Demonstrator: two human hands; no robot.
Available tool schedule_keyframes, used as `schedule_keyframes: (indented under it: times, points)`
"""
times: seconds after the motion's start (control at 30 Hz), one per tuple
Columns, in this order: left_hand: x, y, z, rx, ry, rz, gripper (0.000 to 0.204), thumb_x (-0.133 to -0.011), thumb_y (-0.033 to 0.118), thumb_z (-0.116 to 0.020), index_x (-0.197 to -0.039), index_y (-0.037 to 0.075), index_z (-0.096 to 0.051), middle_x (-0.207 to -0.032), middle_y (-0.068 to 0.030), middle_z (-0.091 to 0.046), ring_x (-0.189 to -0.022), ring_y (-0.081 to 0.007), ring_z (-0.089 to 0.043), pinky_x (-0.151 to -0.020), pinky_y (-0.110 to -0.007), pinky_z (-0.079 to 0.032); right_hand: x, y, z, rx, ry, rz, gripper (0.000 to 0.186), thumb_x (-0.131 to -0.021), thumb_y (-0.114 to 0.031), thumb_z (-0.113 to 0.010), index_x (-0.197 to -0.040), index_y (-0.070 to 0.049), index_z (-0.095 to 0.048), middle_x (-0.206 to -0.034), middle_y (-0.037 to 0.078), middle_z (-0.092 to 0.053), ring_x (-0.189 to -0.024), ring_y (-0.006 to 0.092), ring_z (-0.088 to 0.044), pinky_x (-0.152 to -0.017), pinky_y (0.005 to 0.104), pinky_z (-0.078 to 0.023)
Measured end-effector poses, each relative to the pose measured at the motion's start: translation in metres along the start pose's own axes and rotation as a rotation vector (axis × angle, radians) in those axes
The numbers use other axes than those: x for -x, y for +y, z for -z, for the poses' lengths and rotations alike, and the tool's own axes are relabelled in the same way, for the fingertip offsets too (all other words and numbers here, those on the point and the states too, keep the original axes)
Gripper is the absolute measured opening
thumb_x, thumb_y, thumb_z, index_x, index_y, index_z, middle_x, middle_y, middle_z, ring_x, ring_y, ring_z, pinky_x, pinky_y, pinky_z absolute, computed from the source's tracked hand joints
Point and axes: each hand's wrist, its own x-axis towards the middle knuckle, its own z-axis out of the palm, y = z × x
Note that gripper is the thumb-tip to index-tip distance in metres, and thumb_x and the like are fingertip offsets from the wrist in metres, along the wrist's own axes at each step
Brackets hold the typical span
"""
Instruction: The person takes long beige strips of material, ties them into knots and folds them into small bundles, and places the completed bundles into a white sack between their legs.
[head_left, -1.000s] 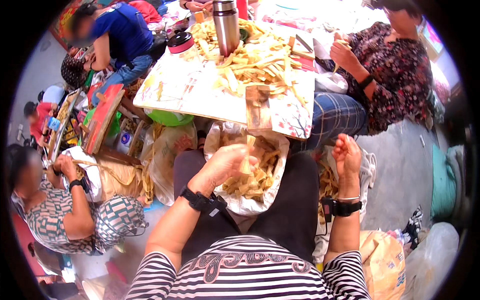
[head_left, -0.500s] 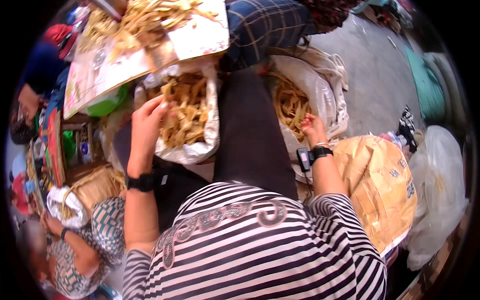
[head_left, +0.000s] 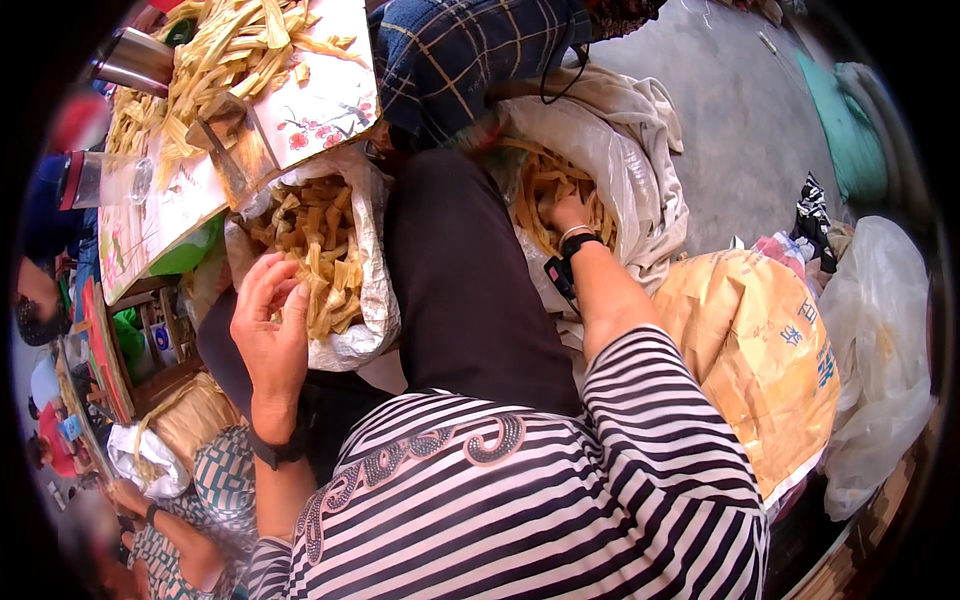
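My left hand hovers at the near left edge of a white woven sack. Its fingers are loosely curved with the thumb apart, and nothing shows between them. Yellow-brown dried strips fill that sack. Beyond my leg, my right hand reaches down into a second, plastic-lined sack of similar strips. The fingertips there are hidden among the strips, so I cannot make out a grip.
A flowered board at the upper left carries more strips, a wooden-handled block, a metal cup and a clear jar. A brown paper sack stands right of me. Another person sits at lower left.
My right hand has moved from the near edge of the right sack deeper into it. My left hand has drawn back toward me from over the left sack, its fingers spreading from a pinch.
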Motion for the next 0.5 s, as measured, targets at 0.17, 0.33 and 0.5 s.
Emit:
schedule_keyframes:
  times: [0.17,0.33,0.5]
  points:
    - [-0.002,-0.002,-0.003,0.039,-0.056,-0.032,0.018,-0.080,0.001,-0.062,-0.097,-0.003,-0.063,-0.111,-0.0120,-0.059,-0.085,-0.0140,-0.061,-0.073,-0.025,-0.050,0.020,0.024,-0.049,-0.471,-0.097,0.075,0.019,-0.081,-0.010,-0.047,-0.080,0.001,-0.062,-0.073,0.012,-0.063,-0.072,0.0260,-0.062,-0.065,0.0356,-0.049]
    - [0.004,0.006,0.002,0.027,-0.147,-0.042,0.015,-0.082,0.001,-0.059,-0.095,-0.005,-0.063,-0.108,-0.0123,-0.060,-0.095,-0.0164,-0.059,-0.081,-0.026,-0.047,0.095,0.002,0.057,-0.992,-0.245,0.115,0.018,-0.071,0.003,-0.044,-0.082,-0.002,-0.057,-0.073,0.006,-0.054,-0.069,0.0152,-0.055,-0.059,0.0280,-0.045]
    - [0.006,0.017,0.001,0.060,-0.265,-0.090,0.014,-0.080,0.002,-0.059,-0.092,-0.005,-0.063,-0.101,-0.0122,-0.063,-0.092,-0.0159,-0.059,-0.079,-0.025,-0.046,0.140,-0.043,0.217,-1.629,-0.176,0.334,0.026,-0.066,0.008,-0.039,-0.086,-0.003,-0.051,-0.071,0.002,-0.050,-0.057,0.0143,-0.044,-0.056,0.0266,-0.041]
